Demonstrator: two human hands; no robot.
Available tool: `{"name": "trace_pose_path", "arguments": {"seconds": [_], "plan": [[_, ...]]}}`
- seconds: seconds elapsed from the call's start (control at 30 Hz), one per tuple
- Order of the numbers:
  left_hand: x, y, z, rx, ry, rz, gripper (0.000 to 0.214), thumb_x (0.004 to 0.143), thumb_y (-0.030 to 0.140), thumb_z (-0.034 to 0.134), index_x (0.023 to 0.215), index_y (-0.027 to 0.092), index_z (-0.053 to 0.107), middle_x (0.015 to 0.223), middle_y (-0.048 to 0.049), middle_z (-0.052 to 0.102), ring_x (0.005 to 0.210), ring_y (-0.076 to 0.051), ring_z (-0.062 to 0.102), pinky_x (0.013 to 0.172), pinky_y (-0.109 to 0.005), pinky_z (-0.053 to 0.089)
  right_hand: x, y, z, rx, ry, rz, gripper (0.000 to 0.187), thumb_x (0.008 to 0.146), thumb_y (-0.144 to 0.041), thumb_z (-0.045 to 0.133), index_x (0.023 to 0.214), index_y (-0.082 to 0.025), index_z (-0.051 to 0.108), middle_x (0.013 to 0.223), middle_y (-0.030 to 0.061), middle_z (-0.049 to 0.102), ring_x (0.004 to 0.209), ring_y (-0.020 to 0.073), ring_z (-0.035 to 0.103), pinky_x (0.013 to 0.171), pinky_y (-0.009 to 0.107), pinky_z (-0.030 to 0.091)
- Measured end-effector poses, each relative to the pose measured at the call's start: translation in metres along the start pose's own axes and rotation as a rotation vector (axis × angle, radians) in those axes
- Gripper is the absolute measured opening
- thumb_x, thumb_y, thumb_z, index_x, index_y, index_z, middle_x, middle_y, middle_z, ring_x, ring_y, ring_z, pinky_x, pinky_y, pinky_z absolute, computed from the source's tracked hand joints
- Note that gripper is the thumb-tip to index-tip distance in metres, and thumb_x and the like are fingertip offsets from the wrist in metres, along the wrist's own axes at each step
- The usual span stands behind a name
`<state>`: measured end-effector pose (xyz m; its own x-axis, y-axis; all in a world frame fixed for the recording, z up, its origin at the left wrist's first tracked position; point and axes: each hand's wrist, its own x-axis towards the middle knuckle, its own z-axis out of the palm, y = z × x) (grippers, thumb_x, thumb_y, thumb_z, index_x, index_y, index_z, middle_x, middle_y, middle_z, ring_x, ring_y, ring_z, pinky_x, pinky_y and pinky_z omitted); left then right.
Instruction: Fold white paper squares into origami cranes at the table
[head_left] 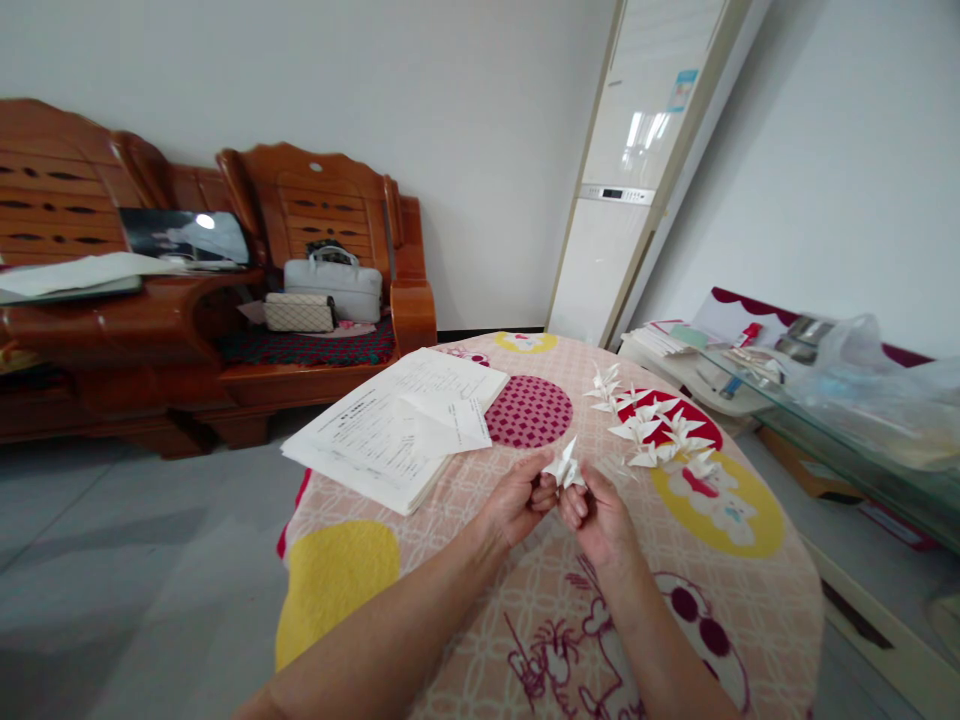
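Paper crane point(564, 468) is pinched over the table point(450, 545) by both hands, left hand point(517, 505) closing on it from eight o'clock, right hand point(600, 515) from four, both equally near, its wing tips pointing toward twelve and other folded cranes point(660, 430) lying at two o'clock.

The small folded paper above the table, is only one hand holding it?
No, both the left hand and the right hand pinch the small folded paper between their fingers.
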<state>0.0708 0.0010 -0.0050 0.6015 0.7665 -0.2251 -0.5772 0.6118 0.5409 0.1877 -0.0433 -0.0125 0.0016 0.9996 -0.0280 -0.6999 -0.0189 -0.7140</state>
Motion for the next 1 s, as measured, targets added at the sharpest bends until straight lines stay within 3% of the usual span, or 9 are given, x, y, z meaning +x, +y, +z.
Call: {"name": "trace_pose_path", "arguments": {"seconds": [0.27,0.63,1.0], "plan": [[0.0007,0.0014,-0.0042,0.004,-0.08,0.03,0.039,0.07,0.032,0.075,0.065,0.016,0.04,0.048,0.009,0.039,0.038,0.0,0.02,0.038,-0.015,0.015,-0.0009,-0.0003,0.0018,-0.004,-0.022,0.012,0.043,0.077,-0.043,0.072,0.053,-0.018,0.047,0.036,-0.0078,0.042,0.03,0.0053,0.036,0.033,0.018,0.028],[-0.0011,0.003,-0.0037,0.131,-0.053,0.045,0.029,0.074,0.03,0.064,0.06,0.016,0.043,0.044,0.0061,0.04,0.036,-0.003,0.025,0.038,-0.019,0.014,-0.0018,-0.0022,0.0005,-0.058,-0.012,-0.026,0.035,0.075,-0.037,0.074,0.056,-0.019,0.051,0.037,-0.0072,0.045,0.03,0.007,0.039,0.033,0.019,0.03],[-0.0012,0.0056,-0.0045,0.122,-0.112,-0.071,0.026,0.076,0.029,0.06,0.062,0.016,0.042,0.048,0.0065,0.038,0.036,-0.002,0.021,0.037,-0.017,0.012,-0.0001,-0.0014,-0.0041,-0.07,0.005,-0.028,0.034,0.076,-0.036,0.074,0.058,-0.019,0.051,0.037,-0.0073,0.044,0.031,0.007,0.038,0.033,0.019,0.03]]}}
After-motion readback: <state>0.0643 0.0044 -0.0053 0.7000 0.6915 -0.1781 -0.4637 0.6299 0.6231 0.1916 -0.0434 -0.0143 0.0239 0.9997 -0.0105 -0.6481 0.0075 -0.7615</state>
